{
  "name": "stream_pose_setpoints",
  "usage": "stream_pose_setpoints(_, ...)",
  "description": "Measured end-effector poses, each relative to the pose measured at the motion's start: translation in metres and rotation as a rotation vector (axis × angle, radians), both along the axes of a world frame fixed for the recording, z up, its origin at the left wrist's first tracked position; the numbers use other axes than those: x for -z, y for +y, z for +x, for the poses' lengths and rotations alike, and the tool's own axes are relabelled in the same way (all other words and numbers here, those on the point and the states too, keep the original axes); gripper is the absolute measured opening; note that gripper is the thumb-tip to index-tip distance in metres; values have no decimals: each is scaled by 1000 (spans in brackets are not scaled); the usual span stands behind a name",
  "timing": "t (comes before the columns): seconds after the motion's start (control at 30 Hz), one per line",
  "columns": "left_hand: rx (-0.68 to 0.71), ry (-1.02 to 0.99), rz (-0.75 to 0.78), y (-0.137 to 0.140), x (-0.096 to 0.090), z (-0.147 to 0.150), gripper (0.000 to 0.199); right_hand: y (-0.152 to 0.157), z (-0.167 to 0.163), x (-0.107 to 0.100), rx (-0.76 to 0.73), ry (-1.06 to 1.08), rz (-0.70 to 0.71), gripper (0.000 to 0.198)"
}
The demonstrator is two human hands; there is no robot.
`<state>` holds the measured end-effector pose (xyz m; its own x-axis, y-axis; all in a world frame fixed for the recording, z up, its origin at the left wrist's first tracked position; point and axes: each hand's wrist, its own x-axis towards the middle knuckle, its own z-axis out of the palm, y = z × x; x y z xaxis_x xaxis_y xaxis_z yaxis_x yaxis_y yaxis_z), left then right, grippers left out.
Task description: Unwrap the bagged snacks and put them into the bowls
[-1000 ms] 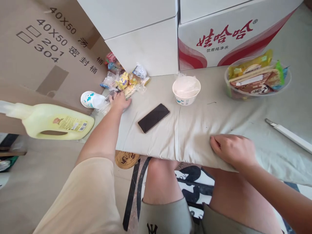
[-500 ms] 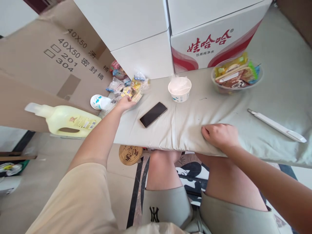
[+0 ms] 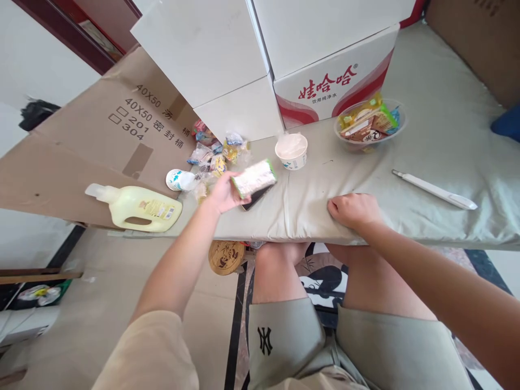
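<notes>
My left hand (image 3: 226, 194) grips a flat packaged snack (image 3: 255, 177), pale with a green edge, by its left end. The snack is held above a dark phone (image 3: 255, 199) on the cloth and partly hides it. My right hand (image 3: 354, 210) rests closed on the cloth near the front edge, its inside hidden from view. Behind the phone stands a paper bowl (image 3: 293, 157) with clear plastic film on top. Several wrapped snacks (image 3: 218, 163) lie in a heap beyond my left hand.
A clear plastic bowl (image 3: 342, 142) of packaged snacks stands at the back right, and a white utility knife (image 3: 436, 190) lies near it. At left are a tipped paper cup (image 3: 174, 179) and a yellow detergent bottle (image 3: 122, 206). White cartons (image 3: 231, 111) line the back.
My left hand has lifted the packaged snack from the heap and brought it right, over the phone. My right hand stays on the cloth. The camera view has shifted somewhat.
</notes>
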<state>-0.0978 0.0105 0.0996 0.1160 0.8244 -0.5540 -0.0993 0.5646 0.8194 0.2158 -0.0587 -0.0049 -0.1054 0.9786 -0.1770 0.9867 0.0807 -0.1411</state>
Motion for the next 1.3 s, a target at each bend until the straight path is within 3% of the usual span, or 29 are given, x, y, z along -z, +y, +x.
stream_pose_setpoints(0.1, -42, 33, -38, -25, 44, 55, 26, 0, 0, 2, 10, -15, 22, 50)
stream_pose_setpoints(0.17, -26, 111, 15, -34, 69, 87, 27, 0, 1, 4, 14, -22, 39, 49)
stream_pose_setpoints(0.27, 47, 464, 293, -40, 91, 115, 29, 1, 3, 4, 2, -11, 41, 48)
stream_pose_setpoints(0.33, 42, 719, 571, -44, 99, 119, 26, 3, 5, 5, 3, 6, 47, 49)
stream_pose_setpoints(0.4, 92, 836, 753, -49, 106, 116, 29, 4, 6, 5, 19, 19, 65, 50)
stream_pose_setpoints(0.53, 363, 900, 955, -62, 123, 105, 49, 4, 5, 5, 39, 16, 77, 50)
stream_pose_setpoints(0.6, 428, 919, 1001, -65, 129, 101, 52, 3, 4, 6, 42, 8, 77, 50)
stream_pose_setpoints(0.77, 443, 892, 963, -66, 129, 94, 51, 2, 2, 6, 55, -21, 70, 50)
stream_pose_setpoints(0.93, 542, 1012, 854, -71, 110, 99, 46, 1, 0, 5, 88, -26, 57, 51)
stream_pose_setpoints(1.1, 792, 1051, 870, -76, 93, 96, 78, 1, -1, 3, 104, -31, 50, 50)
stream_pose_setpoints(1.2, 816, 936, 869, -73, 86, 87, 61, 2, -2, 2, 110, -41, 39, 50)
stream_pose_setpoints(1.3, 721, 872, 772, -65, 80, 83, 42, 4, -2, 0, 114, -49, 28, 47)
